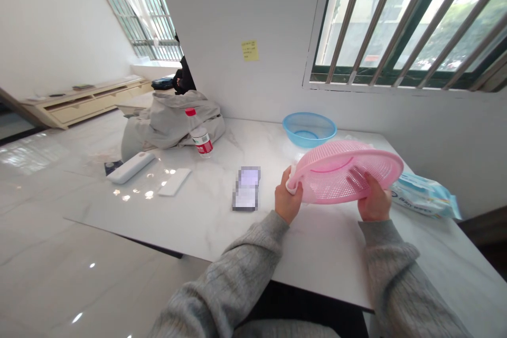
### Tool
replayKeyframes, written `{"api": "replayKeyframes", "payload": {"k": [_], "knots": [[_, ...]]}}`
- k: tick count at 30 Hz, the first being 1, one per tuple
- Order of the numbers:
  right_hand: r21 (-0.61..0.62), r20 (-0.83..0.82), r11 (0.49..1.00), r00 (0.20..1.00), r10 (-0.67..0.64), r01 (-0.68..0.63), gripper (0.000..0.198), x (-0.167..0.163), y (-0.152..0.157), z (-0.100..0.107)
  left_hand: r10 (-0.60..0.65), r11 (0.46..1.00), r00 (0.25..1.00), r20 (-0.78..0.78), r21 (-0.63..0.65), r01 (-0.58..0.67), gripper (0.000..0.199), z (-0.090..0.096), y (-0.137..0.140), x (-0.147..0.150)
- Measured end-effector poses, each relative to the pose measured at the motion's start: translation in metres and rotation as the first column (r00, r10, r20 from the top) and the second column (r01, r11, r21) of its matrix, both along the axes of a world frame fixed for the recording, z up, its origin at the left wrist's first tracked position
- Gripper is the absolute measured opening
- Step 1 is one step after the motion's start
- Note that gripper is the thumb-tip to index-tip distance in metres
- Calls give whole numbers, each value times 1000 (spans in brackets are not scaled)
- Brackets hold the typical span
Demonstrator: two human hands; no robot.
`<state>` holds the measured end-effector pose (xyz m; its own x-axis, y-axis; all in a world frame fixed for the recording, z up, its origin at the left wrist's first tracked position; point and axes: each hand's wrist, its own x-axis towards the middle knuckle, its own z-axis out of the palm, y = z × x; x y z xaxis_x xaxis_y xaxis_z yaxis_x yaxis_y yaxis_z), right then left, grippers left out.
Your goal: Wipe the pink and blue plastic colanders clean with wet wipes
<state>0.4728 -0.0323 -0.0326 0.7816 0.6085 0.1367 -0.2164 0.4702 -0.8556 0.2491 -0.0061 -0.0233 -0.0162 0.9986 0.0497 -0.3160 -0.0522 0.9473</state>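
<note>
A pink plastic mesh colander (332, 185) is tilted above the table with its open side toward me. At its left rim my left hand (288, 198) is closed around a white wipe (292, 179) that is pressed against the rim. My right hand (373, 202) grips the colander's near right side, with part of the hand visible through or inside the mesh. Behind the colander a blue mesh colander (309, 129) stands upright on the table. A blue and white pack of wipes (425, 195) lies to the right, partly hidden by the pink colander.
On the marble-patterned table (206, 222) lies a phone (246, 188), with a white flat box (175, 182) and a long white case (131, 168) farther left. A red-capped bottle (199, 134) stands by a grey bag (170, 119). A barred window (404, 26) is behind.
</note>
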Motion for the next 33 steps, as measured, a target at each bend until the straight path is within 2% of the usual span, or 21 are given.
{"api": "replayKeyframes", "payload": {"k": [3,4,8,11,20,24,30,33], "knots": [[-6,12,1000,1000,5,-5,26,-3,0,0,-41,976,994,-106,206,62,50,-2,1,0],[-5,12,1000,1000,3,-3,26,-4,1,-1,-38,973,992,-124,222,65,46,-5,3,0],[1,17,999,999,34,-34,27,-3,1,-2,-31,980,988,-153,189,60,32,-17,8,1],[9,10,995,995,101,-101,30,-1,1,-3,-57,982,985,-160,169,84,30,-23,10,2],[53,-105,984,979,177,-172,30,-8,0,-6,-107,990,992,-60,88,112,27,-21,11,8],[57,-179,971,954,240,-234,31,-19,2,-13,-72,996,997,-26,59,73,29,-25,11,13],[25,-205,927,906,371,-374,38,-31,3,-14,-83,996,985,153,26,80,52,-31,17,14],[-22,-121,940,934,335,-340,40,-24,4,-10,-56,995,991,125,-76,66,41,-33,22,10]]}}
